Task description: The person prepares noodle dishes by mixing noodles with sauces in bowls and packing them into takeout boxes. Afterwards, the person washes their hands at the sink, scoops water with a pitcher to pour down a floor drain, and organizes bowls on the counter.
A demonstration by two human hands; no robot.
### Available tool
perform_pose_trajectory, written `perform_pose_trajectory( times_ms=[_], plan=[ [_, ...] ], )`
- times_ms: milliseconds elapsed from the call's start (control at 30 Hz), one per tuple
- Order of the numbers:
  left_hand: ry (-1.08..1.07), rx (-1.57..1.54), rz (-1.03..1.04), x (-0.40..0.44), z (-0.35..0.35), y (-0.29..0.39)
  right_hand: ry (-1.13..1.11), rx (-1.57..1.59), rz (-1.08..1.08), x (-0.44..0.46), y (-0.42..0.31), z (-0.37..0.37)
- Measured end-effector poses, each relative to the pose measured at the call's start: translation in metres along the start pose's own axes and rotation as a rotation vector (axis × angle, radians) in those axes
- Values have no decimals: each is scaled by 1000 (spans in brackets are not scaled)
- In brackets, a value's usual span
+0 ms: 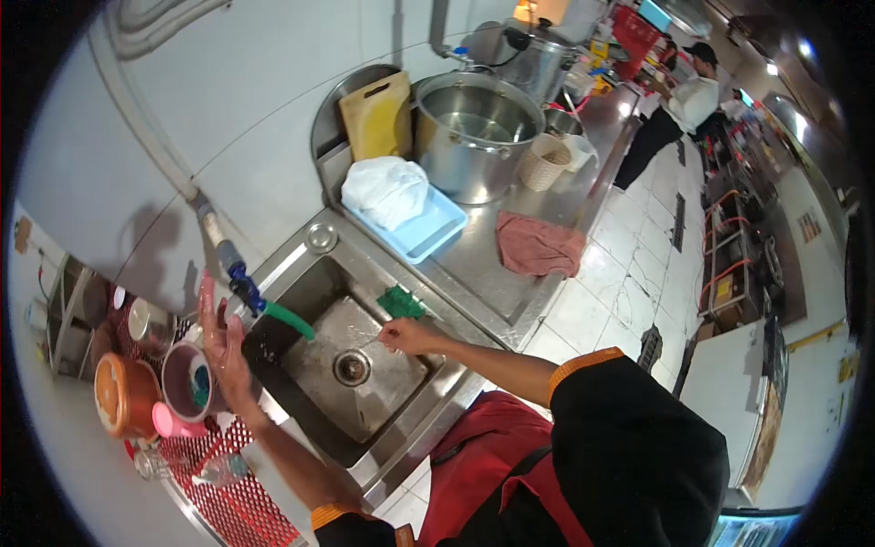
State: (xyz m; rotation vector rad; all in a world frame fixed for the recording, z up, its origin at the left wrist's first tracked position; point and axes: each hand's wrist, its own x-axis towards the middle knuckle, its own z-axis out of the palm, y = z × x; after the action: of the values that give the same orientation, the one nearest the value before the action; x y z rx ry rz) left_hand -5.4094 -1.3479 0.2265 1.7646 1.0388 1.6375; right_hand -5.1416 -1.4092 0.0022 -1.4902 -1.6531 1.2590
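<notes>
My left hand (228,356) is raised at the left side of the steel sink (401,438), fingers spread, with nothing in it. Close beside it is a blue tap (242,281) with a short green hose (290,319) that points down into the basin. Over the sink's right part, my right hand (407,336) has its fingers curled together; whether they hold anything small is hidden. Just beyond that hand, a green scouring pad (401,302) lies at the sink's edge. The drain (351,367) shows in the wet basin floor.
Along the counter stand a light blue tray (442,232) with a white plastic bag (387,191), a large steel pot (474,155), a yellow cutting board (378,118) and a reddish cloth (540,244). Tubs, including an orange one (123,397), crowd the left. Another person (688,105) stands far right.
</notes>
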Motion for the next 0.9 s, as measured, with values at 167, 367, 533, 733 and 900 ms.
perform_pose_trajectory(
  times_ms=[167,367,533,733,900],
  plan=[
    [-435,255,57,30,-24,5,-94,189,176,-24,-17,-15],
    [-285,574,278,42,9,10,-30,273,197,-52,-12,-41],
    [-181,626,198,34,10,-1,176,-185,15,-95,3,-132],
    [264,695,134,-32,101,18,1016,-1022,-220,-147,83,-272],
    [-174,153,-42,-160,360,48,530,-176,-390,-148,125,-304]
  ],
)
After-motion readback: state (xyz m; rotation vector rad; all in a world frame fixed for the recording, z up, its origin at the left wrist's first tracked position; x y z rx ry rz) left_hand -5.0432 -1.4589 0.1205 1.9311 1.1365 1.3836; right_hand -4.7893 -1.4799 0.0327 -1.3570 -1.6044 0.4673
